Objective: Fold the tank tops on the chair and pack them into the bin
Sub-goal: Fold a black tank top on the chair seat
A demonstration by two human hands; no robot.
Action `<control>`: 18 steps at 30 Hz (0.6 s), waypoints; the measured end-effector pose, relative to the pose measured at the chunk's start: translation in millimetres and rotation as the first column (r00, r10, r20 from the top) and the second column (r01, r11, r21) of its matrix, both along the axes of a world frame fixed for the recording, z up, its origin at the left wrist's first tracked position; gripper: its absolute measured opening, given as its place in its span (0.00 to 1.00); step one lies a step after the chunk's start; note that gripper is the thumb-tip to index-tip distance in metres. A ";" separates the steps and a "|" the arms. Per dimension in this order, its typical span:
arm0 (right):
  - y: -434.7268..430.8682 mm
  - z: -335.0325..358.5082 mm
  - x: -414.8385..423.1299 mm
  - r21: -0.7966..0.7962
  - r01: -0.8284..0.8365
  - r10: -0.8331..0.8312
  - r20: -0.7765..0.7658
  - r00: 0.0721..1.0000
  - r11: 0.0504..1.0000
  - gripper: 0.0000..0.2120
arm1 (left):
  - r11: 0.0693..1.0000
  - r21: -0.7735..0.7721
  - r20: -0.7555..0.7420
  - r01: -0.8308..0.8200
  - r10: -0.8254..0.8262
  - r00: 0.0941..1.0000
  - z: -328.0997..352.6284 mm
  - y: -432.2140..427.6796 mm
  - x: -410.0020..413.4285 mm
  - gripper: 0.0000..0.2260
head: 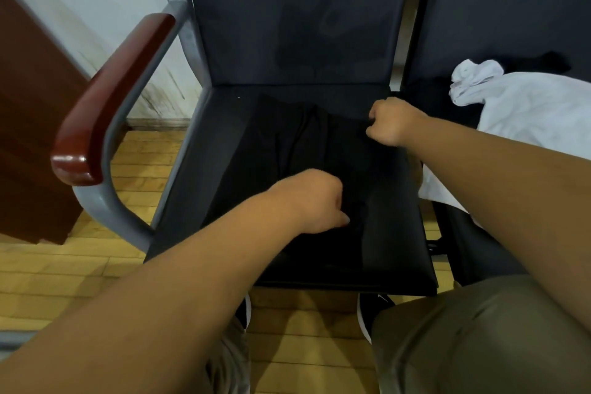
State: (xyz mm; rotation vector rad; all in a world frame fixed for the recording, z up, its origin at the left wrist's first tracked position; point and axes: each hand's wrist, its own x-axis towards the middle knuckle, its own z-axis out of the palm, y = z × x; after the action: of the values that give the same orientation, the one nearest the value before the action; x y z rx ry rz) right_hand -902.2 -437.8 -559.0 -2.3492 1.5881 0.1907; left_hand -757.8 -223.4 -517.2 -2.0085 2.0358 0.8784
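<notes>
A black tank top [297, 150] lies spread on the dark seat of the chair [204, 125], hard to tell apart from the seat fabric. My left hand [315, 198] has its fingers curled and pinches the cloth near the seat's front middle. My right hand [388, 121] grips the fabric at the back right of the seat. White tank tops [527, 112] lie in a heap on the neighbouring seat to the right, with a dark garment [550, 62] behind them. No bin is in view.
The chair has a red-brown wooden armrest [108, 99] on a grey metal frame at the left. A brown cabinet [28, 125] stands further left against the wall. Yellow wood flooring [64, 269] lies below. My knees and shoes show at the bottom.
</notes>
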 end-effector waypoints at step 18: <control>-4.0 2.6 -2.5 0.122 0.105 -0.119 0.114 0.986 0.987 0.15 | 0.978 0.162 0.027 -0.131 0.129 0.991 -21.0 -1.7 -37.4 0.08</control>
State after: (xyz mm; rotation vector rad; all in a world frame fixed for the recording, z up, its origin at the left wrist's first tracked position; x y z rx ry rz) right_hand -904.6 -441.8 -556.4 -2.1353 1.6011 0.1096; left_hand -795.2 -225.1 -538.3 -2.0690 1.7764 1.0137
